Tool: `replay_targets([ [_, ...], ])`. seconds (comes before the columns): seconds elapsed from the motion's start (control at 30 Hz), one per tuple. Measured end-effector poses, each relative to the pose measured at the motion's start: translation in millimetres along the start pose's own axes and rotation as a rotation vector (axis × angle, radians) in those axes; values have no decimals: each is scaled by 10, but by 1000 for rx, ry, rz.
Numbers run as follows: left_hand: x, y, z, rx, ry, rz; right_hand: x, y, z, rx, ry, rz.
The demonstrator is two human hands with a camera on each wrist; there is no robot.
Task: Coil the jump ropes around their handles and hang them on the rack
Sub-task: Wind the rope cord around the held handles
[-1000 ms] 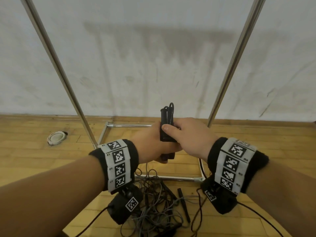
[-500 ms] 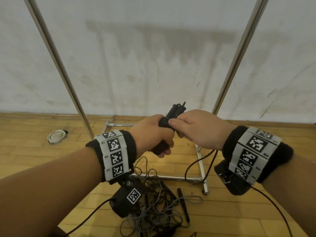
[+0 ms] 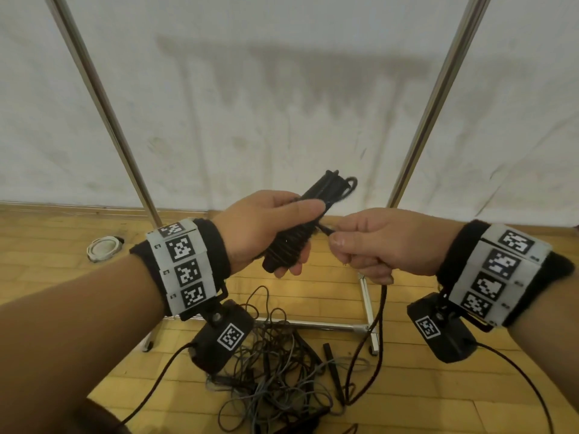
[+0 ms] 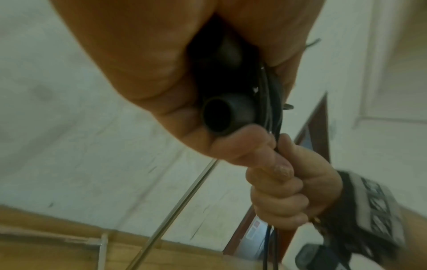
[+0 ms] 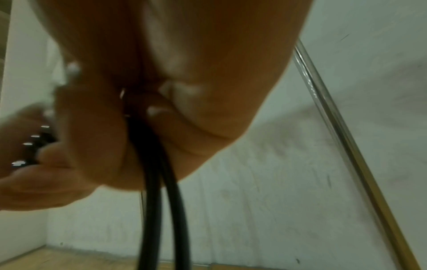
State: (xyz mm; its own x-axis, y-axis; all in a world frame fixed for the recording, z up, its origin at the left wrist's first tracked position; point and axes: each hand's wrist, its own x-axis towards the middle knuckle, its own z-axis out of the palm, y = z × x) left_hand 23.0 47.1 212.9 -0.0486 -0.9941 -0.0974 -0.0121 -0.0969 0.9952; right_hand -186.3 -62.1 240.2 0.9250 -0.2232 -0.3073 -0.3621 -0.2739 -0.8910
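Head view: the left grip point(image 3: 266, 227) is wrapped around the handles point(image 3: 300, 227), tilted up toward the rack point(image 3: 438, 98). Just right of it, the right grip point(image 3: 376, 242) pinches the rope point(image 3: 379, 308), which hangs below.

Left wrist view: fingers point(image 4: 254, 146) curl round the handle end point(image 4: 227, 114).

Right wrist view: the rope point(image 5: 161, 173) leaves the closed fist point(image 5: 184, 82).

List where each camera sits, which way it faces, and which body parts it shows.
Head: worn high, looks forward and down at the left hand gripping the jump rope handles, the right hand pinching the rope, and both forearms.
Left wrist: looks up along the left hand at the handles' end.
Right wrist: looks up along the right hand at the rope.
Shared: every view shows both hands.
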Motion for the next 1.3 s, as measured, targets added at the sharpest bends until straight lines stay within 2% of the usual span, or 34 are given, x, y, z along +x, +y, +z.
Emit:
replay_targets([
  [0.1, -62, 18, 37, 230, -136, -60, 0, 48, -39, -171, -59, 25],
  [0.2, -112, 28, 174, 566, -276, -140, 68, 125, -67, -549, -82, 203],
  [0.3, -130, -63, 384, 1128, -340, -131, 162, 121, -65, -775, -45, 326],
  [0.37, -115, -183, 530, 1368, -392, -152, 212, 63, -32, -829, -16, 312],
  [0.47, -47, -348, 608, 1477, -403, -290, 270, -65, 91, -943, 2, 248],
  [0.57, 24, -422, 500, 1382, -249, -373, 286, -178, 229, -1084, 44, 164],
  [0.7, 97, -398, 283, 1056, -35, -408, 266, -258, 288, -1170, 109, 158],
  [0.8, 161, -347, 104, 766, 102, -372, 244, -270, 283, -1058, 170, 199],
  [0.9, 199, -270, -46, 525, 240, -246, 227, -240, 271, -892, 257, 200],
  [1.0, 170, -169, -182, 249, 319, -150, 225, -174, 262, -677, 259, 176],
  [1.1, 88, -66, -334, 39, 242, -111, 216, -87, 241, -459, 258, 173],
  [1.2, -7, 0, -366, -15, 70, -73, 200, -9, 195, -361, 240, 154],
  [1.3, -71, 41, -281, -44, -16, -38, 233, 30, 167, -298, 166, 147],
])
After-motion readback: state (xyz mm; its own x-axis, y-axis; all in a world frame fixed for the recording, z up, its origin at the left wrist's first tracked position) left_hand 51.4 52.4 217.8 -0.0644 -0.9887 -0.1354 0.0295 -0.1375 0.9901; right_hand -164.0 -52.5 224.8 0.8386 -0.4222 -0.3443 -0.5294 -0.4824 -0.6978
